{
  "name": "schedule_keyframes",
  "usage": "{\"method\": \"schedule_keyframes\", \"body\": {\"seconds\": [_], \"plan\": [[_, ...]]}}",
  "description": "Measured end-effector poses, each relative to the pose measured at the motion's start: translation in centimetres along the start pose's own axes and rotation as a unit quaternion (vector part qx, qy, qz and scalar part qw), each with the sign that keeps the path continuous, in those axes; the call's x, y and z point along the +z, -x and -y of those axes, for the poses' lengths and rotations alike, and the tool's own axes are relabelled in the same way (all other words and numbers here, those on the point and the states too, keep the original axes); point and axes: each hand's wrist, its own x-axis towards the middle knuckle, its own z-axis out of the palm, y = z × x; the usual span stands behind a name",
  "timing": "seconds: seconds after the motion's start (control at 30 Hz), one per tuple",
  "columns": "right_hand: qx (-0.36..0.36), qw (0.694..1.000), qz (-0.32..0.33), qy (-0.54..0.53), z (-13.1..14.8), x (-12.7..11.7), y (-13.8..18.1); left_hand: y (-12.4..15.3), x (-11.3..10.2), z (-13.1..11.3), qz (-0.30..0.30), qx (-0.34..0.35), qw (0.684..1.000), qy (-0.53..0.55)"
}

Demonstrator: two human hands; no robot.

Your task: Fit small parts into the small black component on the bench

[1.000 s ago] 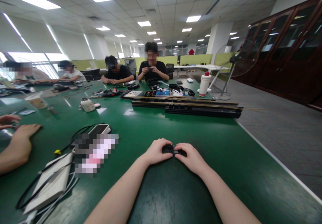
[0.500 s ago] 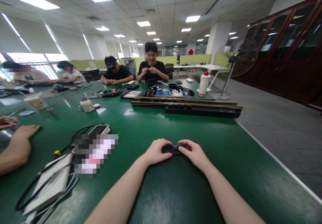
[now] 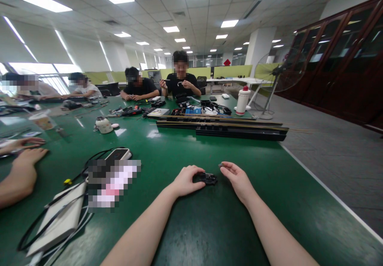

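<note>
A small black plastic casing (image 3: 210,178) with tiny parts showing inside it lies on the green table. My left hand (image 3: 188,180) grips its left end, thumb on the near side and fingers on the far side. Just to the right, apart from the casing, is my right hand (image 3: 235,177). Its thumb and index finger pinch a small dark grey piece (image 3: 220,165), too small to name.
Long black plastic strips (image 3: 242,132) with thin rods lie across the table ahead. At left are a white flat box (image 3: 56,218), black cables and a phone-like device (image 3: 119,154). A white bottle (image 3: 242,100) stands farther back. A neighbour's arm (image 3: 22,174) rests at far left; other people sit opposite.
My right hand has moved off the casing to the right, carrying the small grey piece. My left hand has stayed in place. At far left, a neighbour's hand has stretched out.
</note>
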Motion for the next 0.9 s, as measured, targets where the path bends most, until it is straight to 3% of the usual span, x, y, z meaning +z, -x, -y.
{"method": "schedule_keyframes", "body": {"seconds": [0.5,0.9], "plan": [[0.040,0.988,-0.025,-0.147,0.3,-0.6,-0.2,0.0,0.0,0.0,-0.002,0.004,1.000,0.000],[0.020,0.994,-0.021,-0.105,-0.1,-1.4,-0.7,0.1,-0.1,-0.1,-0.003,-0.005,1.000,0.005]]}}
